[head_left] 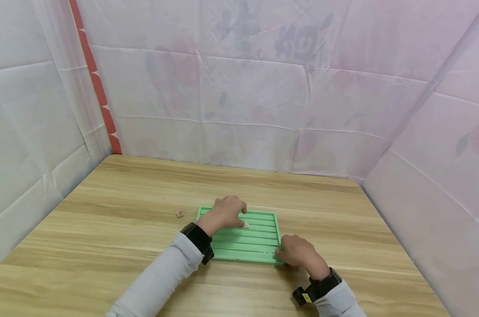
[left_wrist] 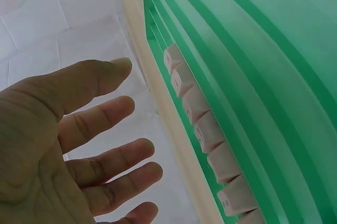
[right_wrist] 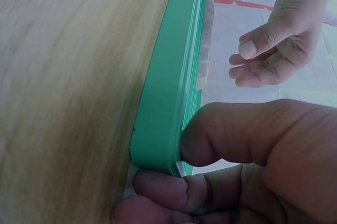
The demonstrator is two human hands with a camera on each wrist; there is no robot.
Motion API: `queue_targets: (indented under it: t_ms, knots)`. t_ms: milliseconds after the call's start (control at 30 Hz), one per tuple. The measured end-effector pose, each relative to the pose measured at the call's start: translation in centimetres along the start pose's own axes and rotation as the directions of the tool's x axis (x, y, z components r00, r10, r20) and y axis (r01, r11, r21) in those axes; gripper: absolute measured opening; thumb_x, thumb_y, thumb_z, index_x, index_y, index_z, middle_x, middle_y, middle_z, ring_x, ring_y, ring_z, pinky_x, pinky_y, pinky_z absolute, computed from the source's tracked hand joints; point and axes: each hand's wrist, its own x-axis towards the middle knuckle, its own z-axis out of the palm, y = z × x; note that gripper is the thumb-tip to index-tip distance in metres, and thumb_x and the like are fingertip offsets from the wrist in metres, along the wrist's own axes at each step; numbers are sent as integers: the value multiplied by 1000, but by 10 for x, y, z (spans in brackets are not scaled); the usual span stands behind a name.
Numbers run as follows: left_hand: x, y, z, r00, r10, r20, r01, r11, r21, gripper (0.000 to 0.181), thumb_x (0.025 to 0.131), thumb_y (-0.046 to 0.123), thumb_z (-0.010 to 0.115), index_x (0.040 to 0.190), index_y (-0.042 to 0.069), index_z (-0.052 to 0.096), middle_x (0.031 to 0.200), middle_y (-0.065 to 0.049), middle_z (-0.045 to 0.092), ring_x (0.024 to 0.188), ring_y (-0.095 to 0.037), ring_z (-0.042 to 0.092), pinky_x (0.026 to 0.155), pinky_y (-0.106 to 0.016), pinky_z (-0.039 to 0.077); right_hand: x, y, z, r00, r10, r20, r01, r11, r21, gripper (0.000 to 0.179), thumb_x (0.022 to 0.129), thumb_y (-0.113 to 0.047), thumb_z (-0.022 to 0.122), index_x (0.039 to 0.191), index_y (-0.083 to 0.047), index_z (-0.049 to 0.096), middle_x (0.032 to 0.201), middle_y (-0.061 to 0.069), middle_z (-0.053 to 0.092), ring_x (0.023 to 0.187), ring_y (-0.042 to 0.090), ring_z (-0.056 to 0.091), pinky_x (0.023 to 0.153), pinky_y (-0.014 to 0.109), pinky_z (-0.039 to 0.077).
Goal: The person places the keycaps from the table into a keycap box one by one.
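Observation:
A green ridged tray (head_left: 245,254) lies on the table. Over its far middle part hovers my left hand (head_left: 226,213), fingers spread and loosely bent, with nothing held in the left wrist view. Beside those fingers, a row of several pale pink keycaps (left_wrist: 209,132) with small dark marks sits in a groove along one side. My right hand (head_left: 296,251) pinches the tray's near right corner. The right thumb (right_wrist: 202,134) presses the rim from above, and the other fingers curl at the corner below. The left hand hides most of the row in the head view.
A single small keycap (head_left: 180,213) lies on the wooden table (head_left: 116,233) left of the tray. White patterned sheets (head_left: 243,101) hang at the back and both sides. A red strip (head_left: 98,83) runs down the back left corner.

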Motion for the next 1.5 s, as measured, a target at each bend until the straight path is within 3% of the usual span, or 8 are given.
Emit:
queue_targets:
  t_ms: [400,867,1233,1500]
  knots:
    - [-5,-24,8,1000,-21,-14,21,1000,0,29,79,23,74,106,15,69,104,-1,61,97,-22,55,79,-48,43,-2,-2,-2,1000,-2,8,2,1000,14,20,82,-9,56,63,-7,53,47,0,44,37,10,37,40,22,25]
    - [-22,-57,7,997,-80,-14,79,996,-34,26,80,20,72,106,16,68,107,-3,60,99,-25,55,78,-48,42,-2,-1,-2,1000,-4,-4,4,1000,0,18,80,-9,56,62,-7,51,46,0,43,37,10,36,40,22,24]
    - [-34,-70,3,993,-99,-65,97,994,-43,26,80,14,71,106,13,68,100,-3,59,91,-24,56,72,-47,43,-3,-1,-2,1000,1,-4,-1,1000,8,18,80,-8,56,63,-7,52,47,1,44,37,10,37,39,23,24]
    - [-41,-81,0,989,-130,-69,128,991,-42,29,80,11,70,108,10,66,105,-7,60,96,-28,56,72,-49,44,-2,0,0,1000,-4,-3,4,1000,14,18,80,-8,56,63,-7,52,47,0,43,37,10,36,39,23,24]
